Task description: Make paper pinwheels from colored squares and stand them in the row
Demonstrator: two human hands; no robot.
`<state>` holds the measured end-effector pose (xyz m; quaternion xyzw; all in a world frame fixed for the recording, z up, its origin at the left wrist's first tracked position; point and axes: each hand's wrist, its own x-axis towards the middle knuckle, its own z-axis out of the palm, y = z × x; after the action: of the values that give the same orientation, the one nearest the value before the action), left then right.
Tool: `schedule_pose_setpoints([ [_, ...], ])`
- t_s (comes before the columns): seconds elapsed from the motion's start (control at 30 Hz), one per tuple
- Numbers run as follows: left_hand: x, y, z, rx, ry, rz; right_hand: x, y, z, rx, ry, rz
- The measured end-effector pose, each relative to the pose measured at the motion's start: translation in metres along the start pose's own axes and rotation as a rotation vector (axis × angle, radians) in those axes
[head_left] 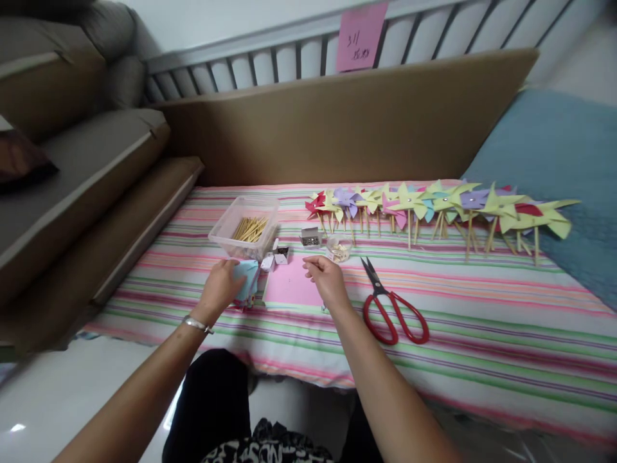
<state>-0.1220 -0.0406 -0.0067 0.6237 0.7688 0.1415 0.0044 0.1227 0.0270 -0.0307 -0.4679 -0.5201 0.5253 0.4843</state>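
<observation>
one pair of scissors point(378, 289) at 3 o'clock from my one pink sheet point(289, 290), one paper stack point(249, 270) at 9. the clear bin point(234, 247) at 11 holds sticks point(249, 229), two little boxes point(282, 259) hold dark bits, one round dish point(345, 258) pale bits. left hand point(222, 285)'s half-curled on the stack, right hand point(328, 276)'s fingertips bunched; can't tell if either's gripping.

Stacked sqs point(247, 275) & pinwheels point(445, 200): matt paper. Sticks point(249, 229): matt wood. Tub point(231, 248): clr smooth plastic. Scissors point(380, 290): metal blades point(371, 275), glossy red hdls point(387, 316). Striped sheet point(486, 302): matt cloth. Bracelet point(196, 324): shiny metal. Flr point(106, 386): glossy.
</observation>
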Motion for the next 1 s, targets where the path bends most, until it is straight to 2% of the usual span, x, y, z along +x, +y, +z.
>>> schedule_pose_setpoints([
  [0.17, 0.014, 0.027, 0.001, 0.115, 0.001, -0.081, -0.008, 0.007, 0.001, -0.053, -0.032, -0.045],
  [0.27, 0.02, 0.036, 0.003, 0.143, -0.02, -0.111, -0.008, 0.012, 0.003, -0.079, -0.057, -0.066],
  [0.43, 0.024, 0.032, 0.004, 0.148, -0.031, -0.148, -0.006, 0.018, 0.007, -0.108, -0.073, -0.085],
  [0.57, 0.023, 0.027, 0.0, 0.111, 0.012, -0.172, -0.005, 0.019, 0.007, -0.115, -0.075, -0.093],
  [0.67, 0.021, 0.022, -0.008, 0.044, 0.096, -0.192, -0.005, 0.019, 0.006, -0.114, -0.07, -0.1],
  [0.8, 0.016, 0.009, -0.032, -0.121, 0.264, -0.232, -0.006, 0.02, 0.003, -0.099, -0.063, -0.115],
  [1.0, 0.004, -0.009, -0.076, -0.579, 0.55, -0.314, -0.028, 0.021, -0.002, -0.063, -0.047, -0.128],
])
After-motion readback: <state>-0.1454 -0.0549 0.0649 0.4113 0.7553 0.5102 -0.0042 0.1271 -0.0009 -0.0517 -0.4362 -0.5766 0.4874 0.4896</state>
